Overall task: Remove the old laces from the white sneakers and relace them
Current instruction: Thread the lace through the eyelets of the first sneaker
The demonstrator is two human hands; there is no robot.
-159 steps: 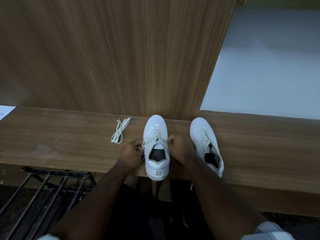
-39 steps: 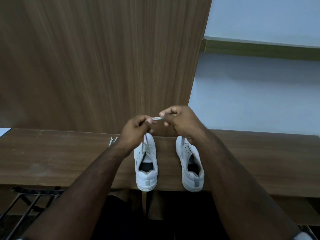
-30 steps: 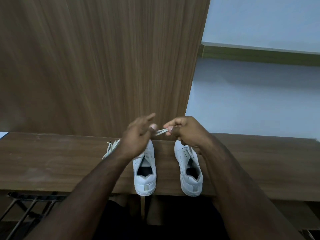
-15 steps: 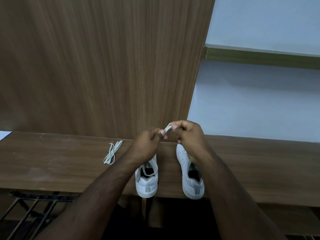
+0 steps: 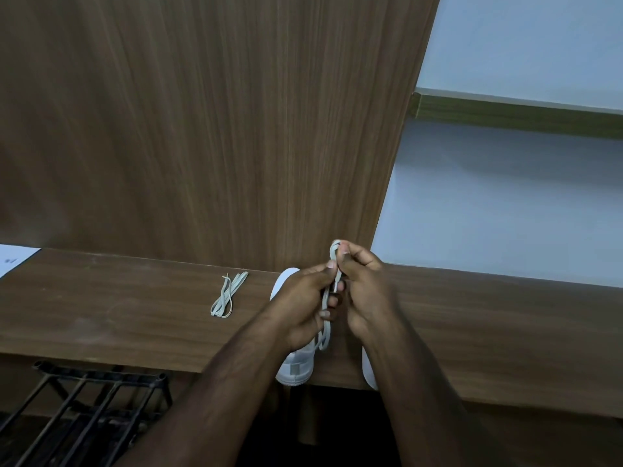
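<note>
The left hand (image 5: 303, 305) covers most of the left sneaker (image 5: 296, 369); only its toe and heel show. The right sneaker (image 5: 369, 372) is nearly all hidden behind the right hand (image 5: 365, 291) and forearm, just a sliver of heel showing. The lace (image 5: 332, 274) vanishes into the fingers, so its ends can't be traced. At the far left, a sheet of paper (image 5: 15, 259) is cut by the edge, its print too small to read. The black rack (image 5: 91, 406) runs off the near-left corner.

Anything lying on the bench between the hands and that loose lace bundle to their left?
Nothing visible: bare bench separates the left hand from the lace bundle. Both hands, the right hand included, grip another lace.
</note>
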